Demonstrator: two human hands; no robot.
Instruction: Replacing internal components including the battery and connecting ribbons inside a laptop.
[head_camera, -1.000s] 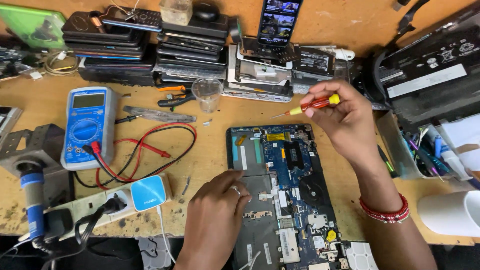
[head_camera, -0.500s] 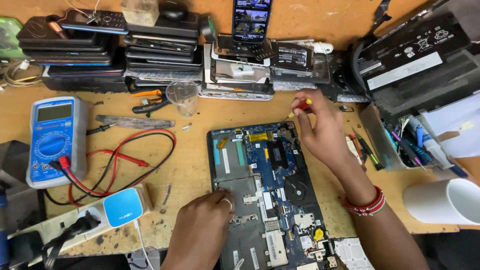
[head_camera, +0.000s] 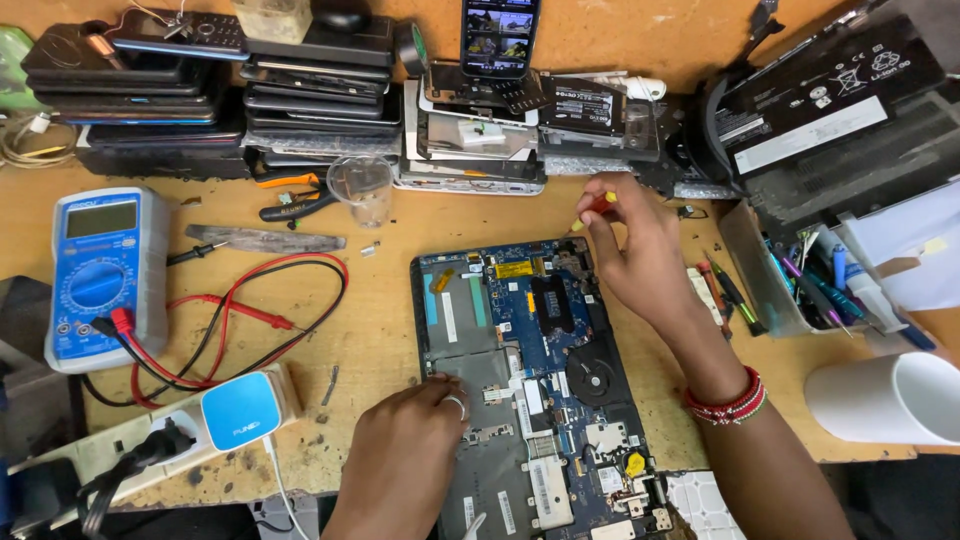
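Observation:
An opened laptop base with a blue circuit board (head_camera: 540, 330) and a round black fan lies on the wooden bench in front of me. My left hand (head_camera: 410, 450), a ring on one finger, presses down on the grey lower-left part of the base. My right hand (head_camera: 635, 255) hovers over the board's upper right corner and grips a red-and-yellow screwdriver (head_camera: 597, 207), mostly hidden in the fingers. A red bead bracelet sits on that wrist.
A blue multimeter (head_camera: 100, 275) with red and black leads lies at left, above a white power strip (head_camera: 150, 440). Stacked phones and laptop parts (head_camera: 320, 90) line the back. A clear cup (head_camera: 362, 188), a tool tray (head_camera: 810, 285) and a white cup (head_camera: 890, 400) stand around.
My right hand with the screwdriver has come down closer to the board's upper right corner. The view has shifted, so the laptop sits more central. My left hand stays pressed on the base.

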